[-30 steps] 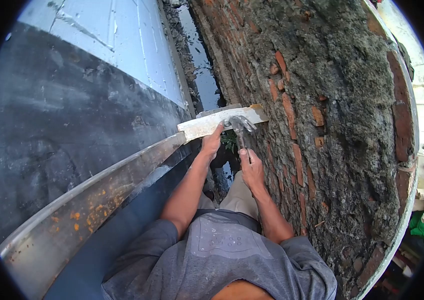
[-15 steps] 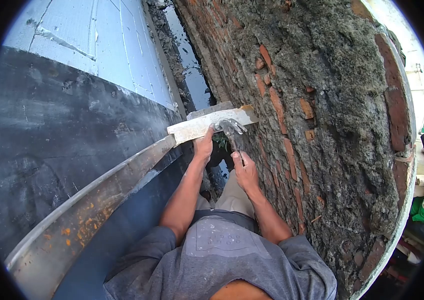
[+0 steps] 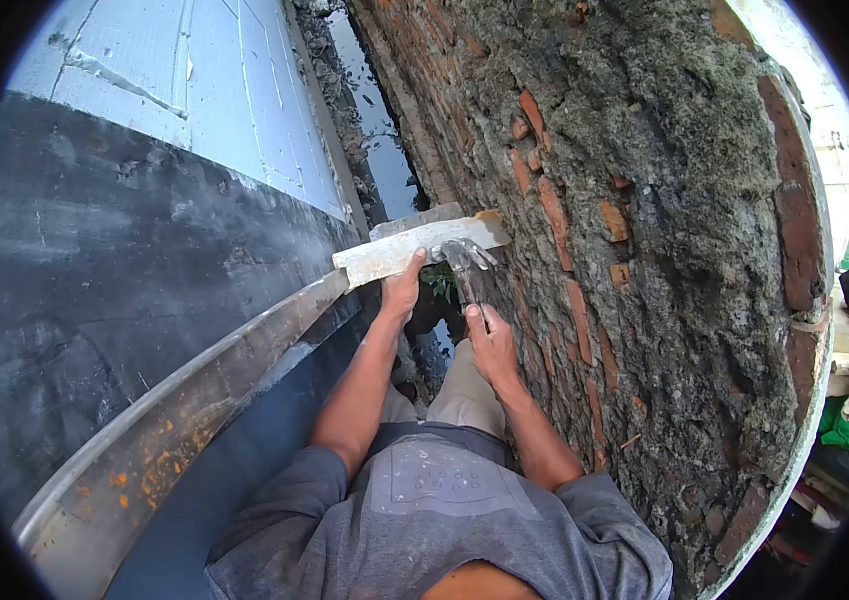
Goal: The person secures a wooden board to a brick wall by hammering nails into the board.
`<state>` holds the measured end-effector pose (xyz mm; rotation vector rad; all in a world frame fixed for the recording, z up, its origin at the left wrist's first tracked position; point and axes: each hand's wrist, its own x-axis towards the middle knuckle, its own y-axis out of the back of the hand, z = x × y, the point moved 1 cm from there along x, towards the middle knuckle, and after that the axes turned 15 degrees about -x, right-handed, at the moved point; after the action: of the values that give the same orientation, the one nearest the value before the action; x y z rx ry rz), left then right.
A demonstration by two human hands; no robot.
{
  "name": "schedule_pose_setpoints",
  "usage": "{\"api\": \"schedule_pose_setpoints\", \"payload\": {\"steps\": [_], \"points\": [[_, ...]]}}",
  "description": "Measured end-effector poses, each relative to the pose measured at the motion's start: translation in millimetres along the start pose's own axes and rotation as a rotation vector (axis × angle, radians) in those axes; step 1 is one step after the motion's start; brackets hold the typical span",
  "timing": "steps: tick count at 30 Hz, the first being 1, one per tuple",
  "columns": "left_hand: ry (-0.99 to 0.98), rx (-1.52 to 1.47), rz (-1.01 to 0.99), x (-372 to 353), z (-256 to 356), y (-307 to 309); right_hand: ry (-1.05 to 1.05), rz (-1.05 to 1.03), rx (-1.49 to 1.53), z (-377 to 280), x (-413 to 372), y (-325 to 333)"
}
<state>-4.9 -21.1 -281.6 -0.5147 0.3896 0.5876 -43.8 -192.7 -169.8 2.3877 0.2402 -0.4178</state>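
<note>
A whitish board (image 3: pixel 385 257) spans the narrow gap between the two walls, its right end close to the brick wall. My left hand (image 3: pixel 402 287) grips its lower edge with the thumb on the near face; the other fingers are mostly hidden. In my right hand (image 3: pixel 492 343) is a claw hammer (image 3: pixel 468 283), its handle wrapped by my fingers. The hammer's head is up against or just in front of the board, right beside my left thumb. Whether a nail is there cannot be made out. The board's left end meets a long metal channel (image 3: pixel 195 395) with rusty spots.
A rough brick and mortar wall (image 3: pixel 665 280) rises close on my right. To my left is a dark wall (image 3: pixel 125 260) with pale panels (image 3: pixel 205 90) beyond. Water (image 3: pixel 385 150) lies along the gap floor. Cloths and clutter (image 3: pixel 845 420) lie past the brick wall.
My left hand and the board have shifted slightly left in view. The hammer stays almost in place beside my left thumb, still in my right hand.
</note>
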Motion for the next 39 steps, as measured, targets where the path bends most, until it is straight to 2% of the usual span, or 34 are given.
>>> {"api": "schedule_pose_setpoints", "payload": {"steps": [5, 10, 14, 19, 21, 23, 27, 28, 29, 31, 33, 35, 39], "points": [[0.047, -0.082, 0.039, 8, -23, 4, -0.022, -0.022, -0.011, 0, 2, 1], [0.201, -0.069, 0.102, 21, -40, 12, -0.054, -0.066, -0.024, -3, 2, 4], [0.119, -0.106, 0.048, 24, -42, 14, -0.046, -0.047, -0.041, 4, 7, -1], [0.366, -0.147, 0.112, 21, -37, 19, -0.052, -0.134, -0.049, -12, 8, -1], [0.339, -0.163, 0.110, 24, -43, 23, -0.086, -0.171, -0.109, -21, 9, -2], [0.316, -0.121, 0.047, 33, -58, 33, -0.031, -0.138, -0.094, -20, 11, -15], [0.415, -0.054, 0.025, 30, -48, 36, 0.074, -0.145, -0.096, -33, 12, -28], [0.211, -0.145, -0.017, 26, -44, 28, 0.090, -0.170, -0.074, -37, 12, -31], [0.362, -0.056, -0.027, 25, -38, 29, 0.090, -0.172, -0.070, -42, 12, -34], [0.295, 0.015, 0.001, 28, -36, 25, 0.149, -0.207, -0.091, -52, 12, -41], [0.332, 0.042, 0.003, 38, -47, 32, 0.219, -0.140, -0.103, -48, 20, -58], [0.356, -0.103, 0.045, 34, -43, 25, 0.217, -0.254, -0.367, -40, 29, -74], [0.331, -0.062, 0.021, 38, -51, 39, 0.154, -0.227, -0.256, -36, 28, -75]]}}
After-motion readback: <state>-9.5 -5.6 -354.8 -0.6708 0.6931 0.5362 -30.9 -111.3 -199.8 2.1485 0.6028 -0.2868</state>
